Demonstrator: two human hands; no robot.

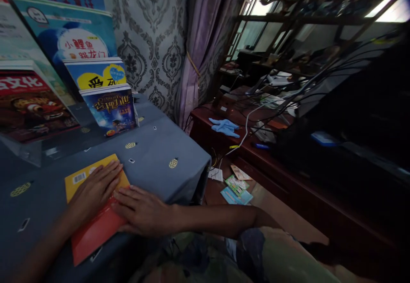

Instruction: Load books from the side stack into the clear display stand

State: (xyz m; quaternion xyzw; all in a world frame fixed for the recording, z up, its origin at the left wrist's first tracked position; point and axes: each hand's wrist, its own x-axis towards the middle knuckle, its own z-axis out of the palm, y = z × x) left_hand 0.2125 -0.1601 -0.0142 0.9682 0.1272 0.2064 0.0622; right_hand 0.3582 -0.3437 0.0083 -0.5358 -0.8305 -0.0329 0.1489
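Observation:
A thin yellow and red book [92,231] lies flat on the grey-blue tablecloth [160,146], barcode side up. My left hand [96,189] rests on its upper part with the fingers stretched out flat. My right hand [141,210] lies palm down across the book's right edge, fingers spread and pointing left, touching the left hand. Neither hand grips anything.
Several children's books [110,108] stand in a tiered clear display rack [28,153] at the table's back left. To the right are a dark wooden cabinet [256,163] with cables, blue gloves [226,127], and cards on the floor [237,189]. A curtain [205,44] hangs behind.

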